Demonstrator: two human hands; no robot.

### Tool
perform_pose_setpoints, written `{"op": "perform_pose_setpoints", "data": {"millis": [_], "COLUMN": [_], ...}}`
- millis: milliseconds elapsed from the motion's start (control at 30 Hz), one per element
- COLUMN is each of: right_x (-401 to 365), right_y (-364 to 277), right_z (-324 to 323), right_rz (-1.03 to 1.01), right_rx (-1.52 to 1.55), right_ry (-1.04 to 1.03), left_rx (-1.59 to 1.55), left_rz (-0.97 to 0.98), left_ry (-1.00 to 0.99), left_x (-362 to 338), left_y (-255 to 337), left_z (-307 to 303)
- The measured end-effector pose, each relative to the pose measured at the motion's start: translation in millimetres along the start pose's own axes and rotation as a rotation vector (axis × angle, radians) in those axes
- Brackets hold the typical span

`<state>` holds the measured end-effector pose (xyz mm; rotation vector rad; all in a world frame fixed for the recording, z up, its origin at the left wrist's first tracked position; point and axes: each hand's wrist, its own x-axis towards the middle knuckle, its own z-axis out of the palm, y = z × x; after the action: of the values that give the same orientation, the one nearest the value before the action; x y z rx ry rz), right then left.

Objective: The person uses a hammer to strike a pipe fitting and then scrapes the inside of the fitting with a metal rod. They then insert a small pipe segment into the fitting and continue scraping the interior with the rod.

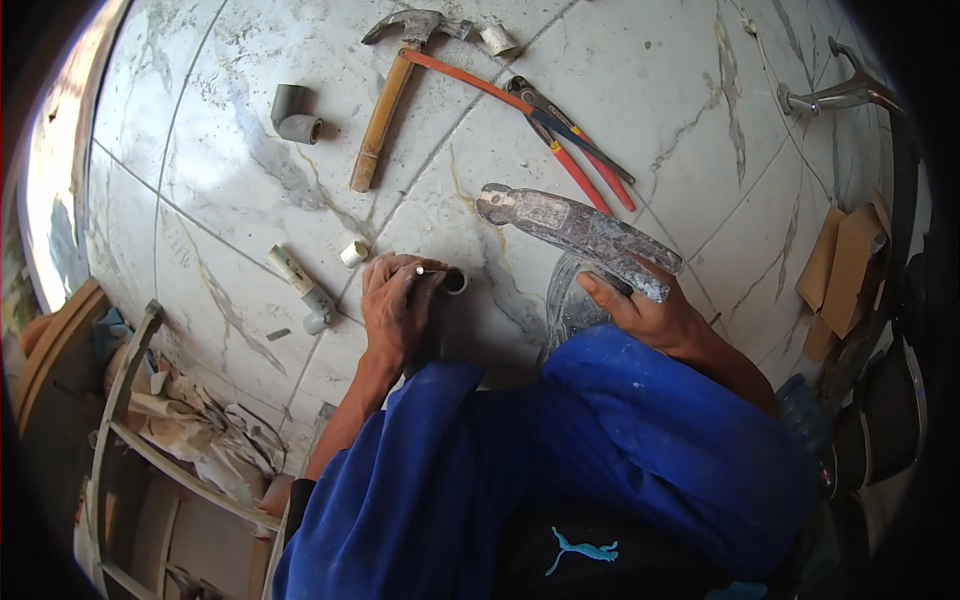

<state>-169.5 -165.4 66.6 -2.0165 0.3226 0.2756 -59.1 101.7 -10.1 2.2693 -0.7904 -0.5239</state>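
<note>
My left hand [392, 305] is closed around a short grey pipe [456, 282], its round open end facing up. A thin piece with a white tip [420, 270] shows at the fingers; I cannot make out what it is. My right hand [650, 315] grips a worn, dusty grey hand tool [575, 230] with two long arms, its narrower end pointing left. The fingers beneath the tool are mostly hidden. Close to my left hand lie a small white pipe piece [354, 253] and a pipe with a grey elbow [300, 285].
On the marble tiles lie a hammer [388, 110], an orange hacksaw blade [470, 85], red-handled pincers [580, 165], a grey elbow fitting [292, 115] and a white fitting [498, 40]. A cardboard box [845, 265] stands right; a metal frame [190, 475] is lower left.
</note>
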Motion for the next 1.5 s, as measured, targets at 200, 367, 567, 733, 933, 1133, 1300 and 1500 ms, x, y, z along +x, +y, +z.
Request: {"op": "perform_pose_setpoints", "data": {"millis": [200,367,567,733,933,1133,1300,1500], "right_x": [-3,-10,-7,-5,1,18,43,71], "right_y": [1,6,5,-7,-23,-59,-86,-96], "right_z": [2,1,1,-2,-9,-37,-53,-57], "right_rz": [0.028,0.074,0.090,0.071,0.031,-0.102,-0.174,-0.234], "right_rx": [0.074,-0.011,-0.009,-0.047,-0.085,-0.282,-0.368,-0.409], "right_ry": [0.032,-0.022,-0.012,-0.013,-0.085,-0.319,-0.482,-0.497], "left_rx": [0.033,-0.013,-0.173,-0.368,-0.391,-0.472,-0.260,-0.183], "left_rz": [0.225,0.312,0.400,0.327,0.360,0.502,0.215,0.126], "left_ry": [-0.089,-0.115,-0.296,-0.407,-0.504,-0.285,-0.587,-0.052], "left_x": [8,13,28,37,44,50,48,12], "left_y": [-18,-28,-33,-36,-43,-44,-38,-3], "left_z": [-7,-4,-7,-15,-14,-6,-17,-11]}}
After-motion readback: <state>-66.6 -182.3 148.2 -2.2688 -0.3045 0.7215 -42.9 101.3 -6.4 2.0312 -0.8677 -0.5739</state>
